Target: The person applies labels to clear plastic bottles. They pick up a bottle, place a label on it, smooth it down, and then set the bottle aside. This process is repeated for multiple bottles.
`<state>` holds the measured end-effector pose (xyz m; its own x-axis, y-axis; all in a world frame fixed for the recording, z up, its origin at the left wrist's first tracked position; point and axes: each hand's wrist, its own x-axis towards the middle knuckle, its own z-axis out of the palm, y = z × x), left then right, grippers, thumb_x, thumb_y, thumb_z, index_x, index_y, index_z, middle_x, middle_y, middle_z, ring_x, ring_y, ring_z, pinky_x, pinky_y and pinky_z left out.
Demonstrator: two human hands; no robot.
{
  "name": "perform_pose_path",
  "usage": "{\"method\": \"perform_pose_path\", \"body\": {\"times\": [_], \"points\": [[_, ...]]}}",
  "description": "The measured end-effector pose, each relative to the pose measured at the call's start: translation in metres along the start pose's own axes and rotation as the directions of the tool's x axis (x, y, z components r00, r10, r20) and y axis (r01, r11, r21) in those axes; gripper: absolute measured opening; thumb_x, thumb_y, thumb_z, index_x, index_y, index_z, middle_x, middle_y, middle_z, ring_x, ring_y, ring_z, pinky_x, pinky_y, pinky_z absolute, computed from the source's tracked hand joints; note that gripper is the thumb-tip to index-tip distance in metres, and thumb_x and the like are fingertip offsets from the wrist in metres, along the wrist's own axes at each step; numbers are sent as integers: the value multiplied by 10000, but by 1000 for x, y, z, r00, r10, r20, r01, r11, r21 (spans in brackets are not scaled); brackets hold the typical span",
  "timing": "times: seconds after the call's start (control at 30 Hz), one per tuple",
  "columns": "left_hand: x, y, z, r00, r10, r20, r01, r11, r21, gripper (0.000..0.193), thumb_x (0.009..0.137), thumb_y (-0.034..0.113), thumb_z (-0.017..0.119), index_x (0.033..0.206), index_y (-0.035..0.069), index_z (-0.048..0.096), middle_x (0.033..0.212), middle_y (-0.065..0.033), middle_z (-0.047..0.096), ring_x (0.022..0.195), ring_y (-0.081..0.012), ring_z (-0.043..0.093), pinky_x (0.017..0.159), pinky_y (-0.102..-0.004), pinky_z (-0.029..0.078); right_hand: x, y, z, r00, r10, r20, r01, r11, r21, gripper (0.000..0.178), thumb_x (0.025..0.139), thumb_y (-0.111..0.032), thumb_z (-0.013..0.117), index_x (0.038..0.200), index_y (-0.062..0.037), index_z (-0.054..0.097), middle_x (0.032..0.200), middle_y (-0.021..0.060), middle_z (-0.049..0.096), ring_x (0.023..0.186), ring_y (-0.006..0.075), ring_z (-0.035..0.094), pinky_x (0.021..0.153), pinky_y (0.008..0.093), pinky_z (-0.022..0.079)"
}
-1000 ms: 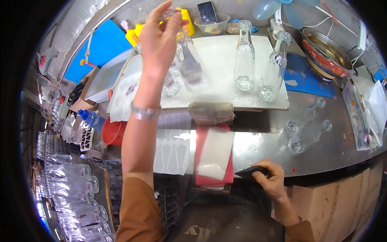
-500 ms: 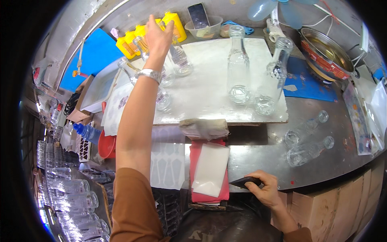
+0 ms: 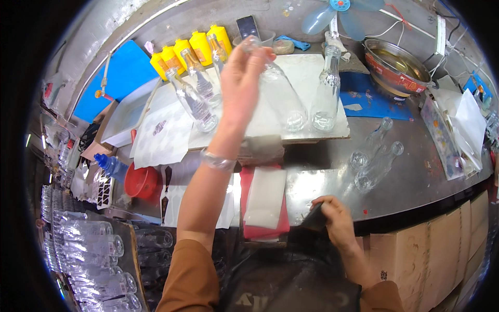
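Note:
My left hand [image 3: 243, 78] is closed around the neck of a clear glass bottle [image 3: 287, 99], which leans left with its base at the front of the white board [image 3: 301, 73]. Another clear bottle [image 3: 326, 93] stands upright just to the right of it. Left of my hand, several bottles with printed marks stand on the board, the nearest being a printed bottle [image 3: 195, 104]. Low on the right, my right hand [image 3: 338, 221] grips a flat black scraper-like tool [image 3: 315, 217]. Beside that tool lies a folded pale cloth [image 3: 265, 195] on a pink cloth [image 3: 270, 229].
Two clear bottles [image 3: 375, 169] lie on the metal table at right. Yellow bottles [image 3: 200, 47] line the back, with a fan [image 3: 340, 6] and a large pan [image 3: 397, 67] farther right. A red bowl [image 3: 141, 182], stacked glassware [image 3: 99, 260] and cardboard boxes [image 3: 416, 249] surround the workplace.
My left hand has come across from the printed bottles at left and taken a clear bottle by its neck, tipping it left. The black tool stays in my right hand, turned differently. The whole view has shifted.

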<state>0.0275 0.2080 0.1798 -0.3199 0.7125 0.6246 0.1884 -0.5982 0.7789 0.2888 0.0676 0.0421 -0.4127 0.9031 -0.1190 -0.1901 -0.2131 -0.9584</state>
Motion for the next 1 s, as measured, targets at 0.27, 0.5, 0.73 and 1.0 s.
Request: {"method": "perform_pose_path", "body": {"times": [0.27, 0.5, 0.73, 1.0], "points": [[-91, 24, -47, 855, -497, 148, 499, 712, -494, 397, 1065, 237, 425, 1348, -35, 487, 1186, -148, 654, 1088, -233, 636, 1002, -404, 492, 71, -15, 42, 871, 12, 491, -22, 1000, 14, 565, 987, -403, 533, 1343, 35, 511, 1084, 143, 702, 533, 28, 419, 479, 161, 336], [-170, 10, -80, 892, -428, -148, 435, 900, 22, 520, 1030, 197, 511, 1487, -20, 391, 1470, -200, 471, 1340, -273, 499, 1061, -387, 439, 61, 17, 69, 913, 133, 386, -76, 984, -159, 533, 1003, -377, 526, 1329, 45, 529, 990, 116, 721, 828, 112, 613, 785, 262, 488], [-262, 34, -84, 909, -323, 262, 105, 789, 605, 996, 732, 197, 855, 1531, -10, 298, 1552, -252, 334, 1446, -394, 328, 1162, -473, 302, 59, 26, 71, 972, 93, 218, 32, 860, -510, 417, 1024, -277, 555, 1319, 17, 573, 929, 86, 706, 817, 129, 634, 760, 286, 495], [-275, 12, -91, 902, -384, 197, 134, 682, 719, 1094, 677, 297, 882, 1519, -54, 279, 1473, -219, 470, 1369, -390, 439, 1147, -459, 309, 38, 6, 69, 956, -145, 255, 280, 706, -650, 414, 942, -187, 669, 1289, 29, 605, 893, 91, 677, 553, 88, 500, 545, 268, 439]]}}
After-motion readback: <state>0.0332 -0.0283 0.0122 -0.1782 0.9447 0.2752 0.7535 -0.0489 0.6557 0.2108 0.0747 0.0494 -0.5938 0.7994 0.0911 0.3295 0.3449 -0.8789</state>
